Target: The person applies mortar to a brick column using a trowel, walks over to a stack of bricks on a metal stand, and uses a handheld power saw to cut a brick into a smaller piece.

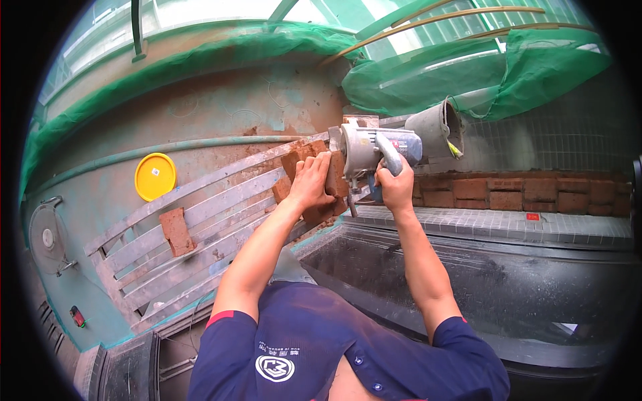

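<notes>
My right hand (396, 186) is wrapped round the grey handle of a handheld circular saw (361, 148). The saw has a metal guard and a blue-grey motor housing. My left hand (311, 180) presses on a reddish-brown brick (336, 175) right beside the guard, its thumb toward the saw. More brick pieces lie under and around the left hand, partly covered by it. The blade itself is hidden from this view. All this rests at the far end of a slatted metal bench (221, 208). A loose brick piece (176, 232) lies across the slats nearer the left.
A grey bucket (428, 128) lies tipped behind the saw. Brick facing (508, 194) runs along a tiled ledge on the right, above dark glossy panels (481, 287). At left are a yellow round lid (155, 176) and a fan (50, 235). Green netting (455, 73) hangs beyond.
</notes>
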A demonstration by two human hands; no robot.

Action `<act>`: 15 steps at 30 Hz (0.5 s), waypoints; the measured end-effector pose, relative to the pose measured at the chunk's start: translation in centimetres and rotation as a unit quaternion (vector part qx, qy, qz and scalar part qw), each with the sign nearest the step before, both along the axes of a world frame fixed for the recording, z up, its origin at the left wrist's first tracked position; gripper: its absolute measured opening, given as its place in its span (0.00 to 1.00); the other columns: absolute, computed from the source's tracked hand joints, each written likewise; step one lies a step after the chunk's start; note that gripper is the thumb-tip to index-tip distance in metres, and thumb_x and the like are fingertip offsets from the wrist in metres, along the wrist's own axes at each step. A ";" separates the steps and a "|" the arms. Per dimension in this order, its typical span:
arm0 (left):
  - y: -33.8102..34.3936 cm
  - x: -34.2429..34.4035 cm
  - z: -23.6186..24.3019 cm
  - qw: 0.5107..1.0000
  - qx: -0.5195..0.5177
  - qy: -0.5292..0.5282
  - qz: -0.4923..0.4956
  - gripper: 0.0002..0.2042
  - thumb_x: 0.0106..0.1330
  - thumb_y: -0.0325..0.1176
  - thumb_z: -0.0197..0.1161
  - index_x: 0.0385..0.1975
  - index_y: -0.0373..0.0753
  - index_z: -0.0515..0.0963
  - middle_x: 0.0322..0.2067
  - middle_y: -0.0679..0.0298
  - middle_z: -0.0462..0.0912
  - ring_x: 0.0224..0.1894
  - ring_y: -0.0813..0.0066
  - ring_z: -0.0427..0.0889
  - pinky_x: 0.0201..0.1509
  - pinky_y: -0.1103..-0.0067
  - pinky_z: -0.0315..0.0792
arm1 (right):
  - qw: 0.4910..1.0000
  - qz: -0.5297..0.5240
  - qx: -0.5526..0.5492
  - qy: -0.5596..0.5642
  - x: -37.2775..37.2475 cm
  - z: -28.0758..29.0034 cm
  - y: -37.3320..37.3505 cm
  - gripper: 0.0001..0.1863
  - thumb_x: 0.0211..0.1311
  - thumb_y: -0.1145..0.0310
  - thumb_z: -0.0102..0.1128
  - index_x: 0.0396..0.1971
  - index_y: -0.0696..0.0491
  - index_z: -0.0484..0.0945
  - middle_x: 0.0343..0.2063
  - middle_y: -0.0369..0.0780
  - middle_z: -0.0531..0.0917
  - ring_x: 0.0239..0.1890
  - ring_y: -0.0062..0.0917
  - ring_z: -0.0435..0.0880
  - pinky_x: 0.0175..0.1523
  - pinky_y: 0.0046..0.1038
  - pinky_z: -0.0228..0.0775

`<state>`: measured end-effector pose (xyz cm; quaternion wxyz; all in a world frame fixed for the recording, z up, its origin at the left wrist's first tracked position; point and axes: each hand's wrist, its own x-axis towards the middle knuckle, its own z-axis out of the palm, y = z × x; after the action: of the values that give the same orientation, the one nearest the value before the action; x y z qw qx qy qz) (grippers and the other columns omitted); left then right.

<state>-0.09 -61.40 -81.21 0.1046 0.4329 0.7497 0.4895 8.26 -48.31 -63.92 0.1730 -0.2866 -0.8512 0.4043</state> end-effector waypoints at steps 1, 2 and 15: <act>0.0 0.0 0.0 1.000 0.004 -0.001 0.003 0.57 0.30 0.43 0.79 0.65 0.34 0.55 0.61 0.54 0.63 0.58 0.54 0.65 0.62 0.63 0.58 | 1.000 -0.005 0.007 -0.009 -0.3 0.1 -0.3 0.06 0.49 0.73 0.55 0.27 0.58 0.74 0.19 0.33 0.74 0.22 0.16 0.70 0.30 0.23 0.66; 0.0 0.1 0.0 1.000 0.009 -0.003 0.007 0.57 0.29 0.43 0.78 0.65 0.34 0.55 0.61 0.54 0.63 0.58 0.54 0.65 0.62 0.63 0.58 | 1.000 -0.007 0.006 -0.013 -0.3 -0.1 -0.3 0.06 0.49 0.73 0.55 0.27 0.58 0.74 0.19 0.33 0.74 0.22 0.16 0.70 0.30 0.23 0.66; 0.4 0.2 -0.3 1.000 0.006 -0.009 0.012 0.55 0.29 0.42 0.78 0.64 0.35 0.58 0.59 0.55 0.65 0.56 0.56 0.67 0.59 0.63 0.59 | 0.998 0.002 0.042 -0.038 -1.4 0.1 -0.8 0.05 0.48 0.73 0.56 0.26 0.57 0.74 0.18 0.34 0.75 0.21 0.16 0.72 0.27 0.23 0.66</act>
<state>0.08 -61.00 -81.50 0.1029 0.4203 0.7510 0.4987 6.84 -49.07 -63.84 0.1517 -0.2920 -0.8739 0.3578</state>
